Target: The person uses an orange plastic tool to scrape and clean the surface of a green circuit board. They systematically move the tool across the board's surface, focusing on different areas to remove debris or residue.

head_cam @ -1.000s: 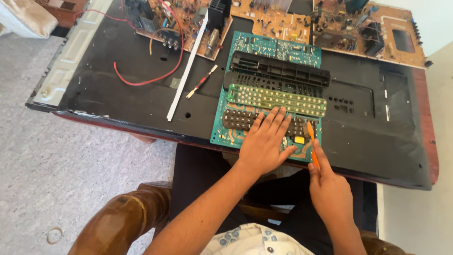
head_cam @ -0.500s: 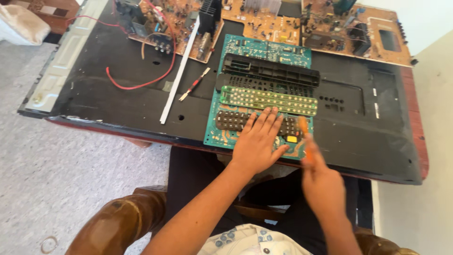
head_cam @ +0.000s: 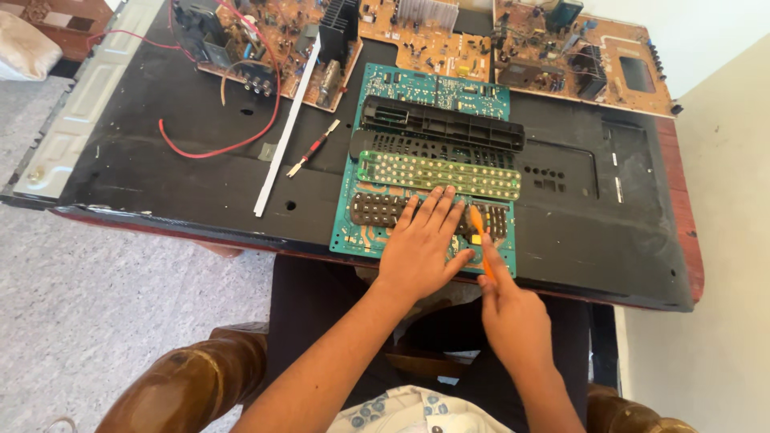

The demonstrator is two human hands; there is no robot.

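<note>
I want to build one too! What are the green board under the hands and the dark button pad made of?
Flat green circuit board: looks like rigid glossy laminate, with printed tracks and holes. Dark keypad mat: probably soft matte rubber, moulded in rows of bumps under the left hand.

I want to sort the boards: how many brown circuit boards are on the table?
3, along the far edge: left brown board by the red wire, middle one, right one. More may lie beyond the frame.
</note>
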